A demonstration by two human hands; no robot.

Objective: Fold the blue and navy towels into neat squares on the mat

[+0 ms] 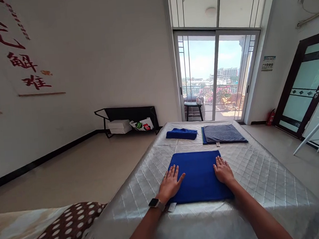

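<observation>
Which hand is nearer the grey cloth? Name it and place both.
Right. The right hand rests at the right edge of the nearest blue cloth, this side of the grey cloth; the left hand rests at the left edge, farther away.

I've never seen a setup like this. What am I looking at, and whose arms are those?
There's no machine: these are a person's own arms. The single picture comes from a camera worn on their head, looking forward and down. The left hand, with a smartwatch on its wrist, and the right hand rest flat at opposite side edges of a blue cloth, gripping nothing. It lies on a silvery quilted mattress. Farther back lie a folded blue cloth and a gray-and-blue cloth.
</observation>
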